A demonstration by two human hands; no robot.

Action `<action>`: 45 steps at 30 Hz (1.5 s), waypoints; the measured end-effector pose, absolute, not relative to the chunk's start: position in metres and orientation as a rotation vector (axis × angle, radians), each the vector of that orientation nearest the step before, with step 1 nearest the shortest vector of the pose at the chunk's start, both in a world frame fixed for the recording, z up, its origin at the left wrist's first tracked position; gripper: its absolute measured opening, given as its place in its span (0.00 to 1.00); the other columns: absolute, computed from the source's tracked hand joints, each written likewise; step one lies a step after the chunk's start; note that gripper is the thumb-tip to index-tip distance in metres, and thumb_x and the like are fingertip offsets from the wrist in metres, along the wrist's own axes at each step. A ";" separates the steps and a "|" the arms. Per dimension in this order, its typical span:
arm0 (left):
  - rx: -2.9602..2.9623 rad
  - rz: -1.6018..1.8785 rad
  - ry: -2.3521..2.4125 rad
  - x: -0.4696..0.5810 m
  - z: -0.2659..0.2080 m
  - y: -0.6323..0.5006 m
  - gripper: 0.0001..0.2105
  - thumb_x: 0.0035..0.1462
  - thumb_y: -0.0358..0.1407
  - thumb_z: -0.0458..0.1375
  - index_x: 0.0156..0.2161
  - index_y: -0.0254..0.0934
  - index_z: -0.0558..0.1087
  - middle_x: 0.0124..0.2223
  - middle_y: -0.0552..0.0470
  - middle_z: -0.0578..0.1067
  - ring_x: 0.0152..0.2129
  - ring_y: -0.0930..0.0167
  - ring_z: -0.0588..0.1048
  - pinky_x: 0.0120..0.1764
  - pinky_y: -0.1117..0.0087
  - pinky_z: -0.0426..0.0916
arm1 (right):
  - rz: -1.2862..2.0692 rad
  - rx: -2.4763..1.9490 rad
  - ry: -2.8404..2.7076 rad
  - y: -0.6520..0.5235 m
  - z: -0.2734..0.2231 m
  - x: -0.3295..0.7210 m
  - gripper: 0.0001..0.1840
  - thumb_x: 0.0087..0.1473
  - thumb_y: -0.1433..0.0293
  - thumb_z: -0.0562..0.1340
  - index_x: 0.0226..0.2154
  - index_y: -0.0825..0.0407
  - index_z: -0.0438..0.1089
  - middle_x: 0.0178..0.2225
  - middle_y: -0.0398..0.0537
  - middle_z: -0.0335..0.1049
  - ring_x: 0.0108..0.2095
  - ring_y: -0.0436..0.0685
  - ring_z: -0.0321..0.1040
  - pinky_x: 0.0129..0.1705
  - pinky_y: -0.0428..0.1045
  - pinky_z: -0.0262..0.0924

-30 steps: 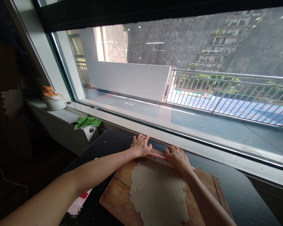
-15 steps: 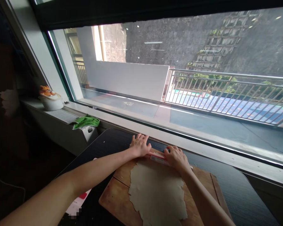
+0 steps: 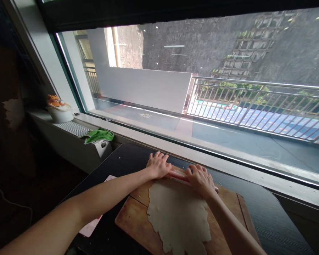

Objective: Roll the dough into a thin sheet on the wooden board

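A thin, ragged-edged sheet of dough (image 3: 179,216) lies flat on a wooden board (image 3: 134,217). Across its far end is a rolling pin (image 3: 179,176), with a reddish and pale band showing between my hands. My left hand (image 3: 158,165) presses on the pin's left part, fingers curved over it and pointing toward the window. On the right part, my right hand (image 3: 200,178) is bent over the pin, and the pin's end pokes out just past the wrist. The undersides of both hands are hidden.
The board rests on a dark table (image 3: 271,216) against a window sill (image 3: 172,148). A pink-and-white flat item (image 3: 89,228) lies partly under my left forearm. At left, a green cloth (image 3: 99,135) and a white pot (image 3: 60,114) with an orange figure sit on a ledge.
The rolling pin has turned a little: its printed label, seen before, is now mostly a red band. My hands have hardly moved, and the view has shifted slightly.
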State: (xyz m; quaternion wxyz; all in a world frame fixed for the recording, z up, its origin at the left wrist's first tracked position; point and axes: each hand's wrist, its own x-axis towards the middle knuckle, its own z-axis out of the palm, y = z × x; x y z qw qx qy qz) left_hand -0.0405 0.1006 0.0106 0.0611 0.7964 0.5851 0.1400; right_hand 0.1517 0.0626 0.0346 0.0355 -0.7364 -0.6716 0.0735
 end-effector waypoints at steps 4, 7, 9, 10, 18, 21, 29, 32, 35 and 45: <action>2.589 0.563 1.688 -0.047 -0.001 0.078 0.16 0.67 0.42 0.48 0.47 0.41 0.76 0.56 0.44 0.75 0.60 0.57 0.65 0.63 0.47 0.54 | 0.029 -2.142 -2.129 0.039 0.027 0.150 0.23 0.67 0.63 0.46 0.49 0.47 0.74 0.59 0.52 0.67 0.62 0.62 0.57 0.61 0.56 0.52; 2.544 0.562 1.743 -0.041 0.007 0.097 0.16 0.66 0.41 0.49 0.51 0.39 0.75 0.59 0.42 0.73 0.62 0.56 0.63 0.63 0.46 0.54 | 0.078 -2.218 -2.024 0.059 0.032 0.151 0.24 0.66 0.62 0.48 0.57 0.49 0.69 0.62 0.54 0.63 0.63 0.63 0.57 0.61 0.57 0.52; 2.475 0.527 1.797 -0.036 0.014 0.113 0.18 0.65 0.41 0.50 0.54 0.36 0.73 0.61 0.40 0.72 0.63 0.56 0.62 0.64 0.44 0.53 | 0.132 -2.277 -1.957 0.075 0.037 0.151 0.27 0.65 0.62 0.49 0.61 0.52 0.66 0.64 0.56 0.62 0.63 0.64 0.58 0.62 0.58 0.53; 2.452 0.519 1.814 -0.035 0.016 0.118 0.19 0.65 0.41 0.51 0.56 0.36 0.73 0.62 0.40 0.71 0.64 0.55 0.61 0.64 0.44 0.52 | 0.139 -2.293 -1.932 0.079 0.039 0.150 0.27 0.65 0.62 0.49 0.61 0.53 0.66 0.64 0.57 0.61 0.63 0.64 0.58 0.62 0.58 0.52; 2.578 0.713 1.625 -0.060 -0.010 0.032 0.23 0.68 0.41 0.48 0.62 0.34 0.68 0.67 0.40 0.66 0.66 0.56 0.59 0.67 0.44 0.49 | -0.039 -2.140 -2.044 -0.005 0.009 0.145 0.26 0.67 0.62 0.46 0.59 0.51 0.70 0.65 0.53 0.63 0.69 0.64 0.49 0.66 0.60 0.47; 2.587 0.717 1.493 -0.078 -0.017 -0.009 0.24 0.66 0.38 0.50 0.64 0.34 0.65 0.67 0.42 0.66 0.66 0.57 0.60 0.67 0.45 0.50 | -0.128 -1.989 -2.109 -0.044 -0.004 0.153 0.25 0.65 0.63 0.51 0.60 0.48 0.68 0.63 0.51 0.66 0.67 0.63 0.54 0.67 0.61 0.45; 2.478 0.810 1.344 -0.102 0.005 -0.014 0.16 0.59 0.31 0.54 0.52 0.36 0.75 0.53 0.45 0.78 0.52 0.62 0.75 0.58 0.59 0.67 | 0.175 -1.934 -2.331 -0.070 0.033 0.177 0.17 0.55 0.73 0.56 0.45 0.52 0.74 0.47 0.53 0.75 0.47 0.60 0.71 0.51 0.53 0.59; 2.515 0.887 1.315 -0.101 0.007 -0.008 0.19 0.58 0.31 0.55 0.55 0.37 0.72 0.57 0.45 0.76 0.55 0.62 0.73 0.59 0.60 0.66 | 0.208 -1.995 -2.273 -0.066 0.047 0.190 0.14 0.51 0.74 0.59 0.40 0.51 0.74 0.42 0.51 0.74 0.43 0.58 0.71 0.46 0.50 0.59; 2.439 0.840 1.439 -0.096 0.005 -0.003 0.22 0.60 0.33 0.55 0.60 0.37 0.68 0.61 0.45 0.73 0.59 0.63 0.70 0.61 0.61 0.64 | 0.126 -2.185 -2.090 -0.064 0.051 0.212 0.15 0.50 0.73 0.59 0.41 0.51 0.74 0.42 0.52 0.74 0.42 0.60 0.71 0.45 0.52 0.59; 2.170 0.357 1.722 -0.058 0.024 0.075 0.25 0.57 0.48 0.58 0.56 0.36 0.71 0.58 0.39 0.75 0.55 0.54 0.73 0.53 0.57 0.70 | 0.455 -2.437 -1.702 -0.059 0.039 0.256 0.30 0.55 0.66 0.56 0.60 0.56 0.63 0.45 0.59 0.76 0.47 0.64 0.75 0.43 0.52 0.65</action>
